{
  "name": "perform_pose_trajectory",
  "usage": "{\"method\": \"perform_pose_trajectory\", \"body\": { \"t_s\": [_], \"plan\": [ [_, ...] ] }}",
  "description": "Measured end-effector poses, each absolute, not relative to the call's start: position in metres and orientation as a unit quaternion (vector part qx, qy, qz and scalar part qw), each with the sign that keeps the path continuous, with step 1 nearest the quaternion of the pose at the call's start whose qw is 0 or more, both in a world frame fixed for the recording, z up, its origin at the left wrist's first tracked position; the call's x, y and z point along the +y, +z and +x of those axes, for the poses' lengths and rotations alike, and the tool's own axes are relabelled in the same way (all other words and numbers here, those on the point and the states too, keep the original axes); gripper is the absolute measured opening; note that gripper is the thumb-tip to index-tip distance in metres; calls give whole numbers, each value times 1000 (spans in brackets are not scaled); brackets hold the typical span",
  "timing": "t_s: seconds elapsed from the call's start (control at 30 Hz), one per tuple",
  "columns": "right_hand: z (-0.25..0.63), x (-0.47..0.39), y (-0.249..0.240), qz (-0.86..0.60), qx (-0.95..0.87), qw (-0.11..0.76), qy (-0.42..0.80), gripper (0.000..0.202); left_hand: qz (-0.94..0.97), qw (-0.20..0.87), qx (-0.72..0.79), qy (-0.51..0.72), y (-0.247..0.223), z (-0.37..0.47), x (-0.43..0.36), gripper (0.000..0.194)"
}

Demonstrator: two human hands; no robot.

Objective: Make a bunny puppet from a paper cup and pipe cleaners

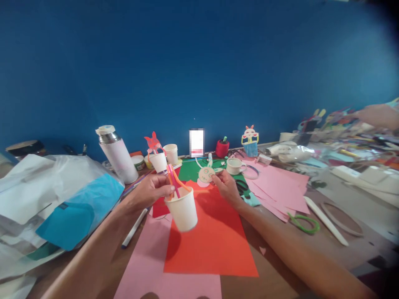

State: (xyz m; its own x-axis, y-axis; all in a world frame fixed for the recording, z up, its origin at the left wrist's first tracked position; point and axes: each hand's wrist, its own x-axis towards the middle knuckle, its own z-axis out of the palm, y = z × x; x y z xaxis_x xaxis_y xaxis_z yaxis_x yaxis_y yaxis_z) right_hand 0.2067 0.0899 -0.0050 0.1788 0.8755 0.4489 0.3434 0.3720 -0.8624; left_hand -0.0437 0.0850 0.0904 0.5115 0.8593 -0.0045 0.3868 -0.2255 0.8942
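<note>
My left hand [157,189] pinches the rim of a white paper cup [183,214], along with orange and pink strips [175,182] that rise out of it. The cup hangs slightly tilted above a red-orange sheet [215,245]. To its upper right, my right hand [227,187] holds a round pale cut-out with a drawn face and rabbit ears [205,174] between thumb and fingers. The cut-out and the cup are apart. Pink paper [140,270] lies partly under the red-orange sheet.
A white flask [120,160] and plastic bags [59,199] are at left. Behind stand a cup with a red figure [158,162], a mug [234,166] and a blue cup figure [250,148]. Pink sheets [280,187] and a green loop [304,224] lie right. Another person's hand [378,116] is far right.
</note>
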Motion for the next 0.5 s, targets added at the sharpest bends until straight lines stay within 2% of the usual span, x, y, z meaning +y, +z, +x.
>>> {"method": "perform_pose_trajectory", "body": {
  "t_s": [0.07,0.2,0.5],
  "plan": [
    [205,89,-2,-479,-562,602,303,18,742,510,394,183,89,-40,80,20],
    [202,80,11,-441,-524,628,370,19,744,554,357,111,75,-24,75,19],
    [181,48,39,-384,-547,583,462,15,725,597,342,24,58,-13,70,25]
  ]
}}
